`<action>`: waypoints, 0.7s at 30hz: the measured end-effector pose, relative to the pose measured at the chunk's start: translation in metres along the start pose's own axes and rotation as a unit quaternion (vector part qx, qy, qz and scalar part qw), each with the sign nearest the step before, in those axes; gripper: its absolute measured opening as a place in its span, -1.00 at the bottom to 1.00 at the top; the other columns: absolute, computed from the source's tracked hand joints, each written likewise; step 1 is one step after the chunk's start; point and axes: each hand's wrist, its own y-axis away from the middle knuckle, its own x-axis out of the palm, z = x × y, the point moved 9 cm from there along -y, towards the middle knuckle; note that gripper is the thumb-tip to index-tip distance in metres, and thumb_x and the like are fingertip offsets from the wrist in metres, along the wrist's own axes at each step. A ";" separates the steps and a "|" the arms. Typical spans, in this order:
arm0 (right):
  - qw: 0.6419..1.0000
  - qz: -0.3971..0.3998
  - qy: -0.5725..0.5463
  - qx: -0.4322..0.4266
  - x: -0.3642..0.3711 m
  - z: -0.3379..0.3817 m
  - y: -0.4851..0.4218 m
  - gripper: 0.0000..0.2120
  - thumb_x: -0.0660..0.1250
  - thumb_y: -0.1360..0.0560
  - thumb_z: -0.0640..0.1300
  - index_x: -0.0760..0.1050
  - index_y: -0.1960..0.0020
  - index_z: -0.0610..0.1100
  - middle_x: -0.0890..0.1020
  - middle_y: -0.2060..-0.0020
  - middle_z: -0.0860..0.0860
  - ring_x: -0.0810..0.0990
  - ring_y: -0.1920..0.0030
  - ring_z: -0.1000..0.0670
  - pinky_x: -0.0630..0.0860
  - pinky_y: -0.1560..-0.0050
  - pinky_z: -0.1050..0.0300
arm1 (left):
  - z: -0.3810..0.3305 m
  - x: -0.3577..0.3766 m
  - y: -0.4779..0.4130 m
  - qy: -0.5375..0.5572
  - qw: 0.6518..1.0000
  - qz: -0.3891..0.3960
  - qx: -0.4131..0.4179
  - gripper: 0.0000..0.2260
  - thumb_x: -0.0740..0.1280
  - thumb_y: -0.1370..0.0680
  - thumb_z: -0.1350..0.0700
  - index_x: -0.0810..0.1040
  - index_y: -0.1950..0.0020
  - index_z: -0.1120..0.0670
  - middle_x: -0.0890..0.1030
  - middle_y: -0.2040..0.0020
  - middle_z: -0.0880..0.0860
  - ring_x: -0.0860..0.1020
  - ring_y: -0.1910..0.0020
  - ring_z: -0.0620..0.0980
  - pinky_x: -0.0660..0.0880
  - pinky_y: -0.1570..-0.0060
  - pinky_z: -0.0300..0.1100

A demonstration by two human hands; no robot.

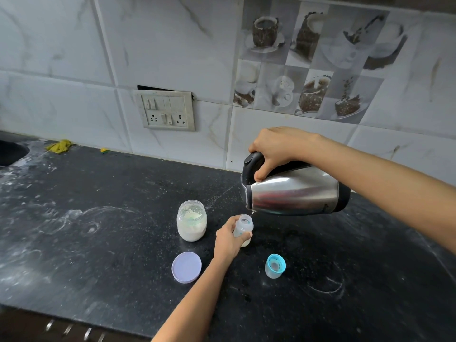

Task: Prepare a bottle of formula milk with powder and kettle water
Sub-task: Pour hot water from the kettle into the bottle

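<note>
The kettle (293,191), gripped by the right hand (276,150), tips spout-down just above the open mouth of the bottle (243,229); the left hand (228,239) clasps the bottle upright mid-bench.

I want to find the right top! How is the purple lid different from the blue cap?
The purple lid is wide, flat and plain; the blue cap is narrower, taller, with a clear cover. The lid lies left of the left hand, the cap right of it. Both rest loose on the black counter.
</note>
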 end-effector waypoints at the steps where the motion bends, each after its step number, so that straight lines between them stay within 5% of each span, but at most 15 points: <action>1: 1.000 0.000 0.000 0.001 0.000 0.000 0.000 -0.55 0.47 -0.29 0.25 0.30 0.35 -0.01 0.40 0.43 0.03 0.39 0.38 -0.01 0.35 0.39 0.08 | 0.000 0.000 0.000 0.000 1.000 0.001 0.000 -0.53 0.51 -0.38 0.09 0.48 -0.23 -0.19 0.58 -0.18 -0.10 0.51 -0.20 -0.08 0.45 -0.28 0.01; 21: 1.000 0.013 -0.005 0.009 0.001 0.007 -0.007 -0.56 0.47 -0.29 0.24 0.31 0.36 0.00 0.43 0.42 0.05 0.38 0.40 0.08 0.26 0.45 0.14 | -0.003 -0.002 0.000 -0.004 1.000 0.012 0.005 -0.55 0.50 -0.38 0.10 0.46 -0.18 -0.22 0.59 -0.17 -0.10 0.52 -0.18 -0.07 0.46 -0.26 0.00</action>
